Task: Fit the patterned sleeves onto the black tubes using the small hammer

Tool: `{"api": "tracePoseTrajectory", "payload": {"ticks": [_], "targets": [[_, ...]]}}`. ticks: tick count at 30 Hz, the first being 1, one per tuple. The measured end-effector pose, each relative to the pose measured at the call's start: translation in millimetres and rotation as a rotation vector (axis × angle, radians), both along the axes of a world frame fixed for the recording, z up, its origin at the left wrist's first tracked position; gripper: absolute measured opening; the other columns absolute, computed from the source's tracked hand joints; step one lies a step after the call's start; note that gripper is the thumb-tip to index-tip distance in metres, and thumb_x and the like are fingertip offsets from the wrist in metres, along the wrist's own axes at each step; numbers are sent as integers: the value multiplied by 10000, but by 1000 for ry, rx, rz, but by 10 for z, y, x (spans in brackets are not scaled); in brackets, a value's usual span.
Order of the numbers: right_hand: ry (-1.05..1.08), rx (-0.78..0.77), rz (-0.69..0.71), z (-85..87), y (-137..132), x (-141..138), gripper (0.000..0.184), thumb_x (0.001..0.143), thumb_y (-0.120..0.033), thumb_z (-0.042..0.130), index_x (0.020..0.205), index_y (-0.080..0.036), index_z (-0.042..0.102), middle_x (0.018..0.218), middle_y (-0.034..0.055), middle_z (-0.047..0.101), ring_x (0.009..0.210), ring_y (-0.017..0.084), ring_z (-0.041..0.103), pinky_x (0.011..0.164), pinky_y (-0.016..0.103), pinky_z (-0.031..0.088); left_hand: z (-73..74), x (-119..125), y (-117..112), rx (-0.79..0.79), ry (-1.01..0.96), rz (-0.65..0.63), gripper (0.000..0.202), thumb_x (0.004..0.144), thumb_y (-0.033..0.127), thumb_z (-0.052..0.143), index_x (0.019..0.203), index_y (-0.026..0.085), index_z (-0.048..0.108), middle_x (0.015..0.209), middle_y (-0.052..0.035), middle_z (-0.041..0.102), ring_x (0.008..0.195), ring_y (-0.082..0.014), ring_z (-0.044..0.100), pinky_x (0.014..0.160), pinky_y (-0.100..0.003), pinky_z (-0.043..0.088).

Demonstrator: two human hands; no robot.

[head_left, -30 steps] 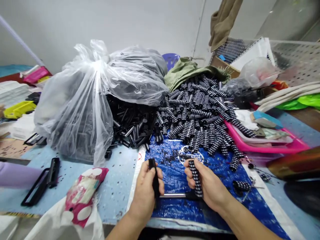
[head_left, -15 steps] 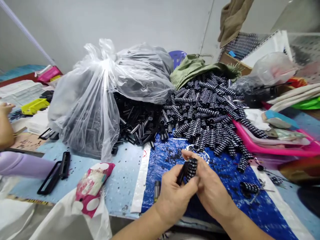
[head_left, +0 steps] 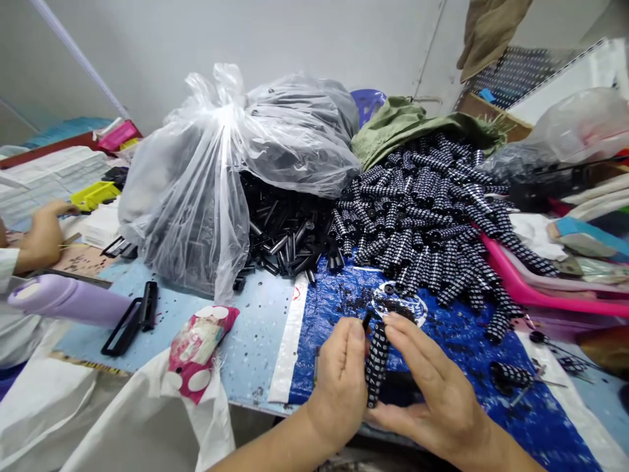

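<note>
My left hand (head_left: pixel 341 383) and my right hand (head_left: pixel 430 387) meet at the table's near edge, over a blue tarp (head_left: pixel 442 341). Between them stands a black sleeve with white dots (head_left: pixel 377 357), nearly upright, with a black tube tip (head_left: pixel 366 320) showing at its top. The left hand's fingers curl round its left side. The right hand's fingers press its top and its palm cups the lower end. A big heap of the same dotted sleeves (head_left: pixel 422 216) lies behind, and a pile of plain black tubes (head_left: pixel 285 239) to its left.
A large clear plastic bag (head_left: pixel 221 170) stands at the back left. A pink tray (head_left: pixel 531 288) sits on the right, a black buckle frame (head_left: pixel 130 318) and a pink-patterned pouch (head_left: pixel 199 344) on the left. Another person's hand (head_left: pixel 42 229) and a lilac cylinder (head_left: pixel 63 298) are at far left.
The hands came together from apart, and the black tube went into the dotted sleeve. The sleeve now stands more upright between both hands. The view has shifted left.
</note>
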State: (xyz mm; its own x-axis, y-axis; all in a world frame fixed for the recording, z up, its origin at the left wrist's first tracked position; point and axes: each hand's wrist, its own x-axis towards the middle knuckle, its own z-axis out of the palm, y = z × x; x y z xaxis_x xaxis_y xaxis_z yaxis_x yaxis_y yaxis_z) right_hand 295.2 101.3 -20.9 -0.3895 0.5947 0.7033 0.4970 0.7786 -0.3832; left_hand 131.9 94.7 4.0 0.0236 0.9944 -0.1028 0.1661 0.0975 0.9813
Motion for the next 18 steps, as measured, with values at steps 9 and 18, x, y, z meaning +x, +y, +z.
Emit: {"api": "tracePoseTrajectory", "payload": {"ticks": [9,18], "targets": [[-78,113,-158,-39,-61,-47,915,805,-328,788,1534,-40,318,1359,236,546,1274,334,543,1001,472,538,154,-94,85,-324,-359,-90,440,805,550,721,930,135,641,709,12,537,613,-81,468,583,-201,397],[-73,-6,-139,-37,-105,-92,877,846,-436,735,1510,-21,341,1372,224,547,1292,301,531,1036,415,509,-4,-97,-10,-451,-557,-29,476,742,505,797,995,143,618,771,-19,651,652,-143,665,613,-237,511]]}}
